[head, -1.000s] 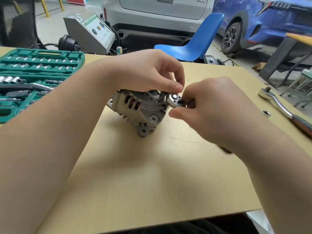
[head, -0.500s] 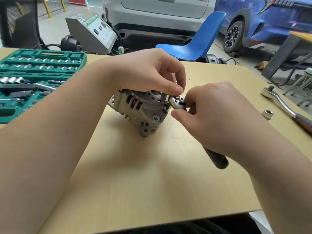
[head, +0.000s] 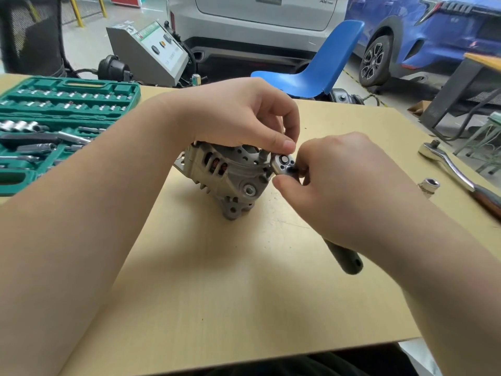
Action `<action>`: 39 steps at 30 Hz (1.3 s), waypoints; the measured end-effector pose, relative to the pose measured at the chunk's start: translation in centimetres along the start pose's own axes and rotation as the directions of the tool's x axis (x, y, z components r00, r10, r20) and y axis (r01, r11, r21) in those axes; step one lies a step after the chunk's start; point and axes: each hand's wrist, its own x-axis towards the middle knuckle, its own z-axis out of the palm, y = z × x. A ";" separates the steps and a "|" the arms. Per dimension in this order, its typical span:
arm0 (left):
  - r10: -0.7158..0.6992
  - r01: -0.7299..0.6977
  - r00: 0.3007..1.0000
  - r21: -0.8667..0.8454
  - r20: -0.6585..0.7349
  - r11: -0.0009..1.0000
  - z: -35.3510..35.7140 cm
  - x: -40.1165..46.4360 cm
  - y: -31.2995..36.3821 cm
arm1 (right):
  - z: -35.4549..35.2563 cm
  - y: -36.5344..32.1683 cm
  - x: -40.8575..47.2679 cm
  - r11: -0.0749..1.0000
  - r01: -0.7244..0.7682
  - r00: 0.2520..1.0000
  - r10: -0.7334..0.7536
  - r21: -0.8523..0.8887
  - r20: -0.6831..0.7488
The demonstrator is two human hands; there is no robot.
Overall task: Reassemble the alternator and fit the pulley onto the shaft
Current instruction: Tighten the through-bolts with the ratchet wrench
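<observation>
At the middle of the table (head: 271, 308), the right hand (head: 344, 191) grips a small ratchet (head: 283, 164), fingers curled round its neck just behind the head; the dark handle end sticks out below the wrist, towards the near edge. The ratchet head sits against the top right corner of the alternator (head: 230, 175). The left hand (head: 244, 118) comes over the alternator from above, fingers curled down onto its upper face, with the thumb tip pressing beside the ratchet head; what the fingers hold under the palm cannot be told. The alternator rests on the table, vented housing showing copper windings on the side nearest the camera, a mounting lug at its bottom touching the tabletop. No pulley can be made out.

Right of the alternator, past the right hand, a loose socket (head: 429, 185) stands upright on the table, and beyond it lies a larger chrome ratchet (head: 450, 169) with a brown grip. Well left of the alternator, an open green case (head: 62, 131) holds rows of sockets and bits. Behind the alternator, off the table, stand a blue chair (head: 317, 69), a grey machine (head: 151, 50), a silver car (head: 257, 20) and a blue car (head: 423, 36).
</observation>
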 end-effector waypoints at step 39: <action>-0.137 0.164 0.969 0.120 -0.207 0.979 2.2 2.3 1.3 | 3.4 6.9 0.5 0.356 -0.340 0.940 0.157 0.870 0.303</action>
